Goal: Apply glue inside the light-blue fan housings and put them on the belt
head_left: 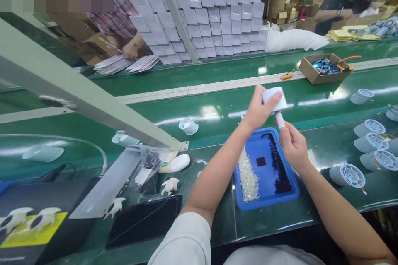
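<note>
My left hand is closed around a light-blue plastic cylinder, thumb over its near side. A white stick-like piece points up to the cylinder's lower edge. The fingers of my right hand are closed on its lower end. Its kind does not show, and whether it enters the cylinder is hidden. Below both hands lies a blue tray. A strip of small whitish pieces fills its left side, and small black pieces run down its right, with a black square between them.
Similar light-blue cylinders with wires stand at the right. Another cylinder sits on the green belt. A cardboard box is farther back. A slanting metal post crosses the left. Two people are at work across the line.
</note>
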Available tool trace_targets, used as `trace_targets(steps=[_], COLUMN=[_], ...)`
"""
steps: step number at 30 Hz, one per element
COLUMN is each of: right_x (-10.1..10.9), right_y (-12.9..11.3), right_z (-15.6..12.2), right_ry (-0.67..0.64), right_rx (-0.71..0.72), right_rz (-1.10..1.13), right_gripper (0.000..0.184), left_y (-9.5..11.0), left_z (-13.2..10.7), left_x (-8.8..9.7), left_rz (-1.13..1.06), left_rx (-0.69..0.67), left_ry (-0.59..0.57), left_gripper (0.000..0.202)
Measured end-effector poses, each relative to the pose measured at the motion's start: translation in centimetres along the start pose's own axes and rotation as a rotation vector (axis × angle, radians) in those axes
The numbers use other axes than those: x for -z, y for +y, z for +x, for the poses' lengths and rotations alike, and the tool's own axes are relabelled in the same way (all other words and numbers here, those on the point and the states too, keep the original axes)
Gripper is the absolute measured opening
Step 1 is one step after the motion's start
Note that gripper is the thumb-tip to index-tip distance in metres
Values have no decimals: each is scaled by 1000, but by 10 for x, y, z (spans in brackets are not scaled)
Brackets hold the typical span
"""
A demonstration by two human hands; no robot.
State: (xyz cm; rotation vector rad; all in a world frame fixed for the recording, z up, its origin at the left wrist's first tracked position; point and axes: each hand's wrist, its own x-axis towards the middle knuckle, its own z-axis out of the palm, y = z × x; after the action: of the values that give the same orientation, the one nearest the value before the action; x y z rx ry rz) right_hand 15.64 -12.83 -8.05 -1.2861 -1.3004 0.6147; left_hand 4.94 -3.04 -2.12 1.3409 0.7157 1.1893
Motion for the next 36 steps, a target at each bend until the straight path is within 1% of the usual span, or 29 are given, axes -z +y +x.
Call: trace_targets(steps=[2,4,5,6,7,8,10,11,12,14,16,17,18,20,22,23,26,28,31,33,35,36], right_x=[-1,-4,-6,-8,-11,-13,-16,-18,-20,-23,-26,-27,-27,-28,-27,-27,-26,-26,-25,-23,-22,-21], right_y=[0,1,3,5,6,8,11,12,13,15,17,18,18,19,20,20,20,19,18,15,13,12], right_z=[3,4,5,5,5,5,4,4,4,3,2,2,1,1,1,1,2,2,2,2,3,4], right_ry=[-50,-75,-81,-85,-87,-82,-79,-91,-117,-198,-280,-312,-338,-374,-393,-397,-410,-417,-395,-351,-327,-330], right_rx=[-12,-45,-67,-92,-112,-124,-125,-120,-117,-124,-137,-139,-140,-139,-144,-147,-152,-147,-115,-40,77,132], right_rz=[-74,-105,-107,-101,-84,-56,27,74,120,186,211,211,206,195,179,169,124,88,41,-13,-105,-155], right_gripper=[34,27,24,21,18,15,17,21,24,29,32,32,32,32,33,33,36,36,31,25,19,16], left_y=[10,17,17,16,12,7,-5,-11,-16,-21,-24,-24,-25,-27,-29,-29,-24,-17,-7,0,7,11], left_z=[6,12,15,17,19,20,22,23,23,24,24,24,24,24,24,24,26,27,28,28,26,25], left_x=[29,62,76,87,94,97,94,88,82,71,64,63,61,60,58,57,55,54,53,53,52,51], left_rz=[179,490,677,857,1014,1146,1327,1386,1428,1463,1447,1431,1419,1407,1376,1344,1182,1014,693,483,290,201], left_rx=[39,76,113,185,270,356,490,515,516,463,394,370,354,335,305,277,169,90,-29,-72,-63,-42], left_ry=[23,34,45,36,-2,-58,-202,-264,-307,-352,-385,-409,-433,-463,-454,-434,-332,-252,-127,-30,51,74], left_gripper=[50,55,53,50,45,39,30,29,33,50,66,66,59,36,20,17,17,15,11,10,12,13])
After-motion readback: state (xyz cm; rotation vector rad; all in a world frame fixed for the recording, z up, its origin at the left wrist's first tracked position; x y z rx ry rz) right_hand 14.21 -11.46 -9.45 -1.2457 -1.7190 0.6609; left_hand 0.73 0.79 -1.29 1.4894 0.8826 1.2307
